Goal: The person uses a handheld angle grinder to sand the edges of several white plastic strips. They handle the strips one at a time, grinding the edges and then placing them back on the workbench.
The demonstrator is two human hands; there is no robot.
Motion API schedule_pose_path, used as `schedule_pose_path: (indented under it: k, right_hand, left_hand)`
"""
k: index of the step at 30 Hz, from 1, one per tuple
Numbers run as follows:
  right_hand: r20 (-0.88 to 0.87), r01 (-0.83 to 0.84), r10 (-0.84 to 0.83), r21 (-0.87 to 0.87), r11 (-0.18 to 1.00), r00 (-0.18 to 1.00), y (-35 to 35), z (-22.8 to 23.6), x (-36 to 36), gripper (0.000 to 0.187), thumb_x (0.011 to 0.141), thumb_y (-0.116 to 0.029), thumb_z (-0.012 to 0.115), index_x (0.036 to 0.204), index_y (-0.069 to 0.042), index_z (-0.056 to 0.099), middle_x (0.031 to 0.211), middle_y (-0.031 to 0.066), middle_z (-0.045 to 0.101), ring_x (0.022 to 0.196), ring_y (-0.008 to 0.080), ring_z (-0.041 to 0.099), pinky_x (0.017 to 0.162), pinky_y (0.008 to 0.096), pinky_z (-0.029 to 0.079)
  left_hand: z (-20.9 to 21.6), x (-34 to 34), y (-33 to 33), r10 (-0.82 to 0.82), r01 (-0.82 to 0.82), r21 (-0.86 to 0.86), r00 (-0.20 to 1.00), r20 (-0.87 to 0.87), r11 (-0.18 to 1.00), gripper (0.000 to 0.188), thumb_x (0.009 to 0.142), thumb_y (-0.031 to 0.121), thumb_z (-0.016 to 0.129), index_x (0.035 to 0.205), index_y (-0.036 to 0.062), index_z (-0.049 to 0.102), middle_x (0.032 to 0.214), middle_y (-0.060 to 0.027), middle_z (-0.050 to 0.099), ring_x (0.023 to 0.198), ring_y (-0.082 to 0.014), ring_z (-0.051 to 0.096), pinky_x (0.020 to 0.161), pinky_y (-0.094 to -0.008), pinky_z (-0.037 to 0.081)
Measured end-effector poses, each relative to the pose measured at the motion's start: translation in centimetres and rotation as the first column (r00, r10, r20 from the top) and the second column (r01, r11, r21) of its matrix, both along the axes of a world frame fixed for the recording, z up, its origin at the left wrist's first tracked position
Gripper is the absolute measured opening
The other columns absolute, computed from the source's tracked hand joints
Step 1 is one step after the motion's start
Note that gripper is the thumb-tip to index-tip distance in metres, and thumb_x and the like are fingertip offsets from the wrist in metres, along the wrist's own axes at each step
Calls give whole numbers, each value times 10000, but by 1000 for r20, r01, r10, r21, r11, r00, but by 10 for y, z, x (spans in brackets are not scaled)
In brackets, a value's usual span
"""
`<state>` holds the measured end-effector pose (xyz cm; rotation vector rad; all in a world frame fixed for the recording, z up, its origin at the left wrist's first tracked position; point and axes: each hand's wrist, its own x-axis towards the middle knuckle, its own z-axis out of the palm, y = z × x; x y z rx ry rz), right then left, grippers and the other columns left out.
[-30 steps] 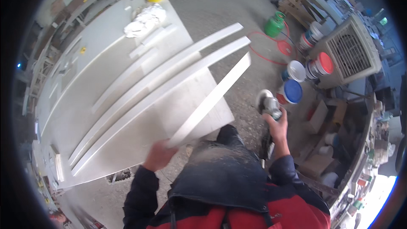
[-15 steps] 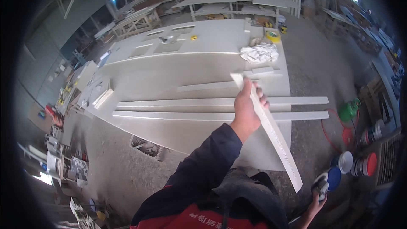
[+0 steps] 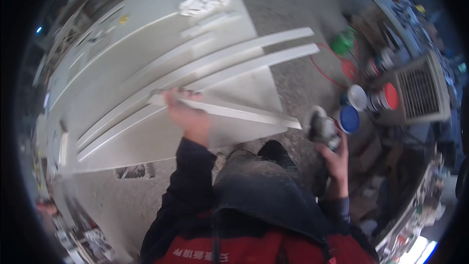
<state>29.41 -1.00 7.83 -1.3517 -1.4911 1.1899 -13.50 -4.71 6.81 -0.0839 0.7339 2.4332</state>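
My left hand (image 3: 189,117) is closed round one end of a white strip of wood (image 3: 244,113), which it holds slantwise above the near part of a pale work table (image 3: 244,134). The strip's free end points right, close to the round pad of a grey hand-held sander (image 3: 323,131). Gripping that sander from below is my right hand (image 3: 336,161), out beyond the table's right edge. Whether pad and strip touch, I cannot tell. Two long white strips, one (image 3: 273,58) nearer and one (image 3: 264,38) farther, lie on the table and overhang its right edge.
A crumpled white cloth (image 3: 205,1) lies on the table's far part, near shorter blurred strips. On the floor at right stand buckets with blue (image 3: 348,119), white (image 3: 356,97) and red (image 3: 389,96) lids, a green container (image 3: 344,41), a red hose and a grilled box (image 3: 417,90).
The view has swung right and down. My left hand has lowered the strip and turned it nearly level. The sander in my right hand has come up beside the strip's free end.
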Motion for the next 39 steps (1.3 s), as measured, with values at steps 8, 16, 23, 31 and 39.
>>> schedule_pose_path:
  k: [8,16,23,31,39]
  right_hand:
    - [332,-418,463,-202,886,822,-7,55,-111,824,781,-332,878,1477,-105,500,1140,266,740,1103,433,729,963,465,570]
    - [372,-490,563,-278,826,738,-12,56,-139,833,791,-336,867,1487,-115,466,1082,289,744,1068,485,716,931,503,569]
    - [478,-366,489,-330,870,730,-4,31,-100,873,802,-382,849,1520,-107,435,1122,296,740,1106,482,704,957,509,559]
    - [581,-217,386,-340,915,717,11,14,-56,827,793,-380,832,1491,-116,475,1124,271,750,1104,468,711,965,504,563]
    - [645,-139,306,-297,945,701,23,-2,-22,798,779,-375,843,1453,-127,495,1062,279,749,1041,471,725,938,507,571]
  left_hand:
    - [16,14,-7,55,-62,-100,996,-73,993,326,1126,476,499,1067,155,497,814,-8,479,716,-179,449,697,-380,416]
    - [0,5,-17,37,-44,-93,997,-72,995,331,1126,463,486,1012,153,508,834,-12,474,731,-178,455,702,-389,418]
    - [-4,-5,-15,101,-116,-241,992,-73,964,352,1138,446,438,972,145,510,838,-3,460,723,-182,445,691,-395,413]
    - [-6,-10,-13,80,-99,-306,994,-75,947,357,1143,429,422,941,142,489,824,1,431,706,-186,423,714,-387,417]
    - [-12,-20,-5,76,-114,-382,991,-112,917,398,1150,436,383,921,122,465,816,-9,381,725,-185,403,717,-402,429]
